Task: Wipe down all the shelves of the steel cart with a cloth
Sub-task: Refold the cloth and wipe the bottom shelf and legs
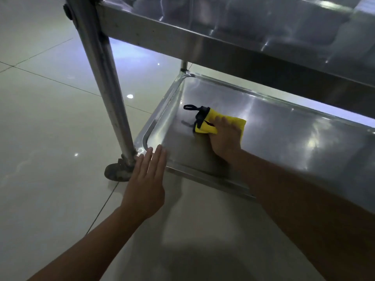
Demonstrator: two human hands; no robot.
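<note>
1. Yellow cloth [233,122], folded with black trim at one end, lies flat on the bottom shelf [284,126] of the steel cart [154,33], toward its left end, and the right hand [224,136] is spread on top of it, fingers fairly straight, pressing it down rather than bunching it.
2. Left hand [145,179] is open and flat, fingers together, fingertips touching the near left corner of the shelf rim, just beside the cart leg [105,78] and its wheel [117,171]; it looks like a brace to stop the cart rolling.
3. Good wiping here, I'd say, means keeping the palm flat so the whole cloth face bears on the metal, and working in overlapping strokes along the shelf's length.
4. Rounded corners and the raised lip around the tray are where dirt is likely to sit, so a fingertip pushed through the cloth into that left corner would pay off.
5. A dark smudge [185,123] shows on the steel just left of the cloth; that patch deserves a firmer pass.
6. Black loop [189,107] trails off the cloth's far end and could drag, so watch it.
7. Upper shelf [263,23] hangs close overhead, so the forearm should stay low.
</note>
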